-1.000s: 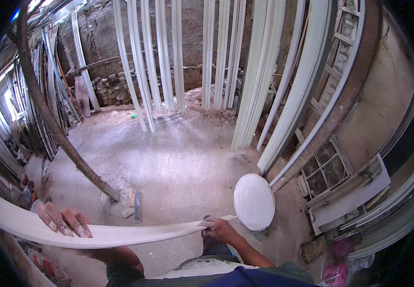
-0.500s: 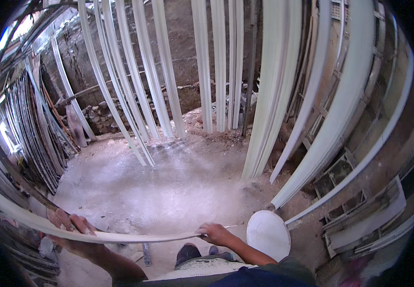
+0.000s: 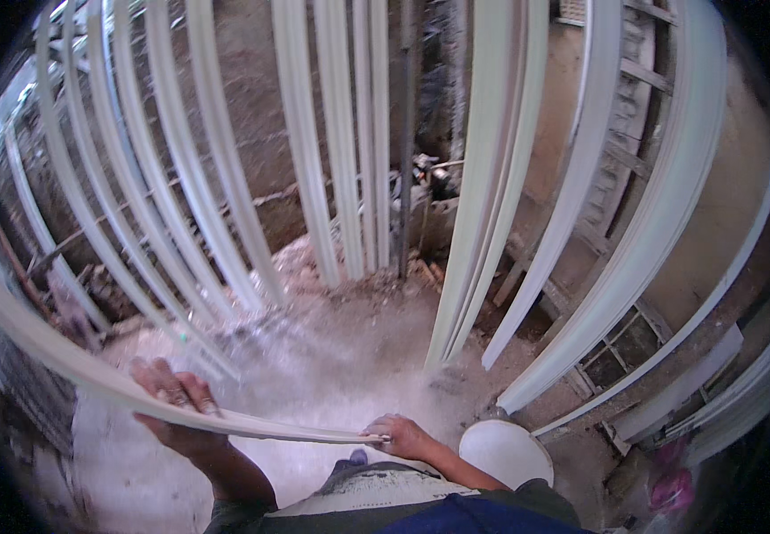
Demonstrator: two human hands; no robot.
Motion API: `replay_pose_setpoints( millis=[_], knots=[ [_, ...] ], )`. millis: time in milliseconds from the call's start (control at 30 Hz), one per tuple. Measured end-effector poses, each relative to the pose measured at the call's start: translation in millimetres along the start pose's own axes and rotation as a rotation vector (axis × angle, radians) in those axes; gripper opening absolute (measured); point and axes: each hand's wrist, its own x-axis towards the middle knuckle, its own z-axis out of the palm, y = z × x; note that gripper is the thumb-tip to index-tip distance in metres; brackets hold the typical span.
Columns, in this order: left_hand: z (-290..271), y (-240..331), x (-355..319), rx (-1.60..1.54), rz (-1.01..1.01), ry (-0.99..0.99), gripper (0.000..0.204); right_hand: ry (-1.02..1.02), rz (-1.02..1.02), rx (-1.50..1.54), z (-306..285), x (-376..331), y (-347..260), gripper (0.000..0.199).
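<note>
Both forearms are bare, no sleeves reaching down to the wrists and no gloves on either the left hand point(image 3: 174, 398) or the right hand point(image 3: 403, 435). There's a ring on one finger of the left hand. Lower down you can see a dark blue top and grey-green trousers with a pale, dusty patch across the lap.

Head-worn fisheye, downward over floor point(image 3: 331, 383)

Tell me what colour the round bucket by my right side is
White, dusty-looking bucket, seen from above in the head view, just beside the right hand.
</note>
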Motion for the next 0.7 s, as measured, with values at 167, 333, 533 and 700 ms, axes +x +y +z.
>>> replay_pose_setpoints(
  millis=[167,333,533,700],
  knots=[
    [27,-110,53,-0.441,-0.361,-0.008,0.059,0.247,0.085,-0.066,-39,64,-3,0.032],
    [91,-204,89,-0.441,-0.453,-0.284,0.046,0.499,0.093,0.421,-85,82,30,0.044],
    [164,-266,81,-0.555,-0.606,-0.473,0.049,0.647,0.123,0.640,-116,117,79,0.050],
    [210,-284,80,-0.600,-0.749,-0.666,0.062,0.397,0.209,1.049,-152,136,112,0.040]
  ],
)
